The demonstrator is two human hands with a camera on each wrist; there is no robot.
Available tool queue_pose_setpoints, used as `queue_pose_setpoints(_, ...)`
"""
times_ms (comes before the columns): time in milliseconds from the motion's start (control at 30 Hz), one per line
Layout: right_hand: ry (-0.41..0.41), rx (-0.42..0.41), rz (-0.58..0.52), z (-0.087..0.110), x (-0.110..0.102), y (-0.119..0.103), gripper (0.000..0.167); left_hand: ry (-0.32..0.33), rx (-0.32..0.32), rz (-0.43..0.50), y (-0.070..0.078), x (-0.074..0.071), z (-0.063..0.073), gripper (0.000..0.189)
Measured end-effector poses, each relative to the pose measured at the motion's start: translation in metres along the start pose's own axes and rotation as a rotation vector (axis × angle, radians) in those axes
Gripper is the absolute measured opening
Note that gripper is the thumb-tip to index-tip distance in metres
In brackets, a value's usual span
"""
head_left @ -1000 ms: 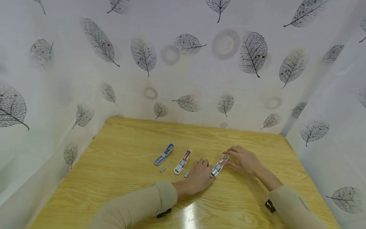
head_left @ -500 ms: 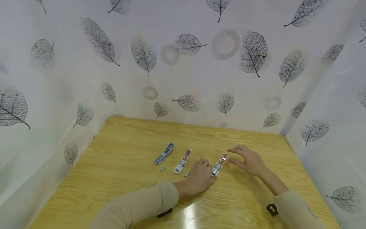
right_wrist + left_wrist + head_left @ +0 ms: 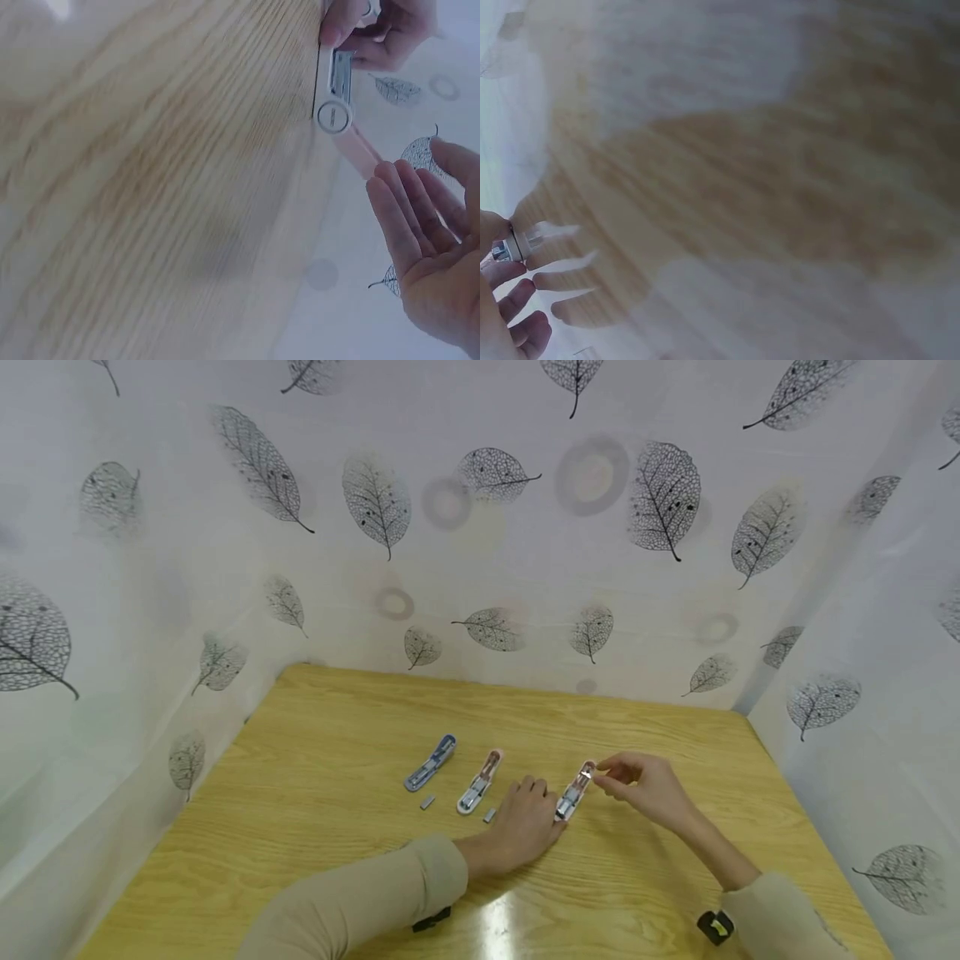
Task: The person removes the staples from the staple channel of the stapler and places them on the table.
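Note:
Three staplers lie swung open on the table, and the rightmost, a white and pink stapler (image 3: 575, 792), is between my hands. My left hand (image 3: 521, 827) holds its near end, thumb on one side and fingers on the other, as the right wrist view shows. Its pink lid (image 3: 356, 150) slants up from the round hinge. My right hand (image 3: 648, 789) has its fingertips right at the lid's far end, fingers fairly straight and thumb apart in the right wrist view. Just left of my left hand lies a small grey strip of staples (image 3: 489, 816).
A second white and pink stapler (image 3: 480, 782) lies left of my left hand. Farther left is a blue stapler (image 3: 431, 764), with another strip of staples (image 3: 427, 802) by it. Leaf-printed curtains (image 3: 525, 568) border the wooden table (image 3: 360, 702) at back and sides.
My right hand drew back rightward from the stapler's far end, then returned to it with thumb and fingers closer together. The left hand stays on the stapler.

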State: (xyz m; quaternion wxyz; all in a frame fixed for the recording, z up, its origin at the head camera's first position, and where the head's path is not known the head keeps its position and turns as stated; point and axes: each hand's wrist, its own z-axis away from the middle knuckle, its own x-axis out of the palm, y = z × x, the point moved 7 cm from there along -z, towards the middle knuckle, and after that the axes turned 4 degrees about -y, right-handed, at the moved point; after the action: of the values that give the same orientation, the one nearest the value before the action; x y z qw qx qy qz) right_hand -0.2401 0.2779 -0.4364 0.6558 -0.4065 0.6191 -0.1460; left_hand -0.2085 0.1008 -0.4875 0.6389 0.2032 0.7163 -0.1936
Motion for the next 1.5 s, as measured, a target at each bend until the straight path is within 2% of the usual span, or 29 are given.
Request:
queue_pose_setpoints(167,-0.118,0.148,-0.260,0.000,0.017,0.005,0.031,-0.013,-0.007,0.023,-0.001,0.004,0.002,0.040)
queue_pose_setpoints(333,-0.186,0.207,-0.360,-0.001,0.033,0.010,0.032,-0.005,-0.011,0.037,-0.001,0.005,0.004,0.040)
queue_pose_setpoints(500,-0.226,0.235,-0.373,-0.004,0.048,0.013,0.030,0.016,-0.009,0.006,-0.001,0.006,0.003,0.042)
queue_pose_setpoints(833,-0.240,0.279,-0.318,-0.009,0.066,0.013,0.024,0.048,0.005,-0.019,0.000,0.002,0.004,0.040)
queue_pose_setpoints(1267,-0.256,0.342,-0.269,-0.010,0.069,0.010,0.019,0.051,0.007,-0.005,0.000,0.000,0.002,0.036)
queue_pose_setpoints(1500,-0.274,0.361,-0.319,-0.008,0.069,0.009,0.018,0.015,0.000,-0.003,0.001,0.000,0.002,0.039)
